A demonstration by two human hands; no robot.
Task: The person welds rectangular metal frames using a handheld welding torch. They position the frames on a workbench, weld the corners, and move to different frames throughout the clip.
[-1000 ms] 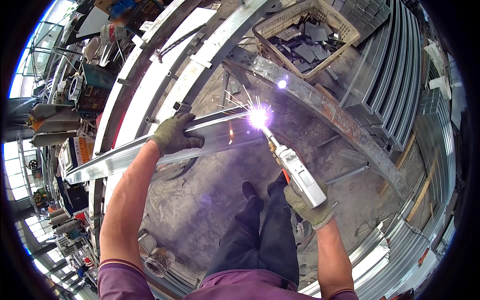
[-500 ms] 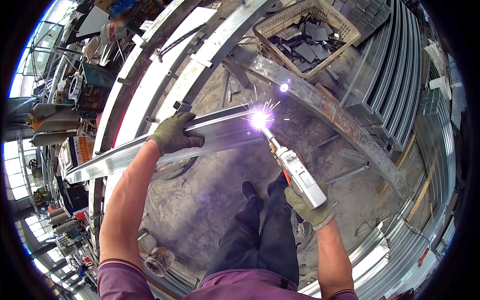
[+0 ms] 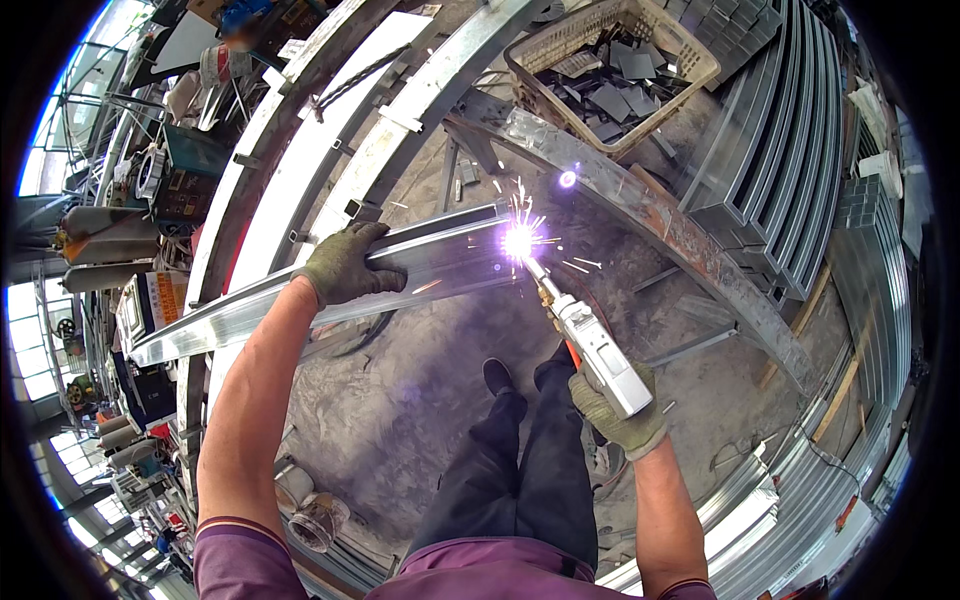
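My right hand (image 3: 628, 422), in an olive work glove, is closed around a white hand-held laser welding gun (image 3: 606, 358). The gun's brass-and-steel nozzle points up and left at the right end of a long, shiny metal profile (image 3: 445, 262). A glaring white-violet spot with sparks burns at the nozzle tip and hides the joint there. Across the profile's middle lies my left hand (image 3: 350, 266), also gloved, gripping it with the fingers over its far edge and the thumb spread along the near side. The profile's other end reaches out to the left.
Long steel beams (image 3: 425, 95) run beyond the profile. A rusty steel beam (image 3: 650, 195) slants to the right. Behind it stands a cream plastic crate (image 3: 690, 95) of metal offcuts. Stacked metal tubes (image 3: 775, 150) fill the right side; gas cylinders (image 3: 115, 222) lie at left.
The glare and sparks have changed shape, with sparks now flying up and to the right. Both hands, the gun and the profile look almost unmoved.
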